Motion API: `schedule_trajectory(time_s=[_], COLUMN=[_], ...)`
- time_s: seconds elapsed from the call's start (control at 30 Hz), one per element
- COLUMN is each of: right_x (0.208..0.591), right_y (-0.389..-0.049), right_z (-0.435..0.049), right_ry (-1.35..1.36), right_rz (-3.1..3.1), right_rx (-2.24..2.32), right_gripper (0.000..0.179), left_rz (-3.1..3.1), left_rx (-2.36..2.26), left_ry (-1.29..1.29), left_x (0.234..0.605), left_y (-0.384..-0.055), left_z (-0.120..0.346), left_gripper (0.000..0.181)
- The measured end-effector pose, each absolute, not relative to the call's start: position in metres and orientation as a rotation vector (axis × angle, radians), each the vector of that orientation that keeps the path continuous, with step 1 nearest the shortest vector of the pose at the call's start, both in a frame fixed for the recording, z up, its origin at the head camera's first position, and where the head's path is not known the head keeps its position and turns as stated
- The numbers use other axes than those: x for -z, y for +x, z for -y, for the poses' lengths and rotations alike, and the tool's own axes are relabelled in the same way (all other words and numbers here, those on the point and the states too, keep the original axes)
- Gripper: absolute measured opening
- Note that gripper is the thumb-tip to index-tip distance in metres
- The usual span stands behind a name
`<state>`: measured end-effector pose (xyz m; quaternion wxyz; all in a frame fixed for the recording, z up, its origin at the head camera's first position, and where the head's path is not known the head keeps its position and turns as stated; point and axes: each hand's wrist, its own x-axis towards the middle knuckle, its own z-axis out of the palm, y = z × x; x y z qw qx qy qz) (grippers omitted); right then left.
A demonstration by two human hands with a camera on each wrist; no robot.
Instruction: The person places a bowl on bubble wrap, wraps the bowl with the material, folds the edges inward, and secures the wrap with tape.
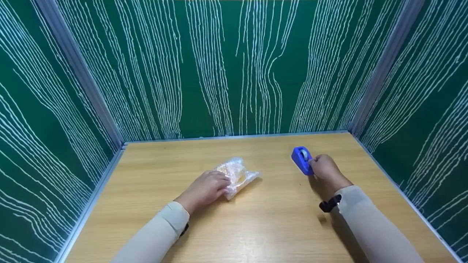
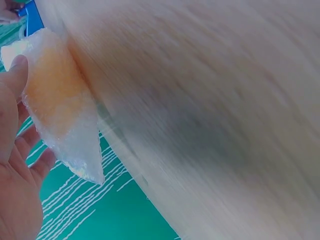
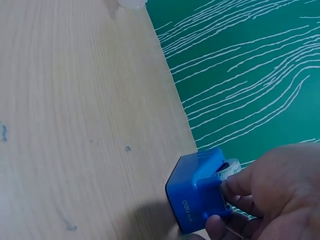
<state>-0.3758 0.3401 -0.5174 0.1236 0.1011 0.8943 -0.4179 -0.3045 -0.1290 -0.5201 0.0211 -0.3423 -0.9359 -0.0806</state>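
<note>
In the head view my left hand [image 1: 208, 187] grips a bundle of clear bubble wrap [image 1: 232, 174] near the table's middle. An orange thing shows through the wrap. The left wrist view has the thumb on the near side of the bubble wrap [image 2: 60, 95] and the fingers behind it; the orange content's kind is hidden. To the right, my right hand [image 1: 326, 170] holds a blue tape dispenser [image 1: 300, 160] by its near end. A roll of clear tape [image 3: 230, 169] sits in the dispenser, next to my thumb in the right wrist view.
The light wood table [image 1: 256, 226] ends at a metal-edged back border. Green panels [image 1: 204, 73] with white wavy lines stand behind and at both sides, joined by grey posts [image 1: 80, 69]. A black band [image 1: 330, 203] is on the right wrist.
</note>
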Motion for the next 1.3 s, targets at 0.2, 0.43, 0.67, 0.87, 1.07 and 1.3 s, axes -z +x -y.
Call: schedule_trajectory(time_s=[0.2, 0.43, 0.67, 0.87, 1.07, 1.3], right_x=[0.513, 0.518, 0.524, 0.532, 0.534, 0.529], right_y=[-0.374, -0.372, -0.368, -0.362, -0.357, -0.357], right_z=[-0.341, -0.346, -0.350, -0.354, -0.355, -0.356], right_ry=[0.363, 0.376, 0.375, 0.318, 0.329, 0.418], right_rz=[-2.475, -2.497, -2.551, -2.600, -2.607, -2.469], right_rx=[1.368, 1.358, 1.331, 1.393, 1.423, 1.484], right_gripper=[0.064, 0.064, 0.066, 0.060, 0.055, 0.057], left_rz=[2.930, 2.922, 2.946, 2.906, 2.836, 2.860], left_rx=[0.273, 0.309, 0.342, 0.333, 0.259, 0.279], left_ry=[-1.038, -1.034, -1.005, -1.047, -1.106, -1.090], left_x=[0.520, 0.521, 0.520, 0.522, 0.524, 0.524], left_y=[-0.304, -0.304, -0.302, -0.304, -0.307, -0.307], left_z=[0.128, 0.130, 0.133, 0.133, 0.131, 0.130], left_gripper=[0.038, 0.038, 0.040, 0.036, 0.032, 0.034])
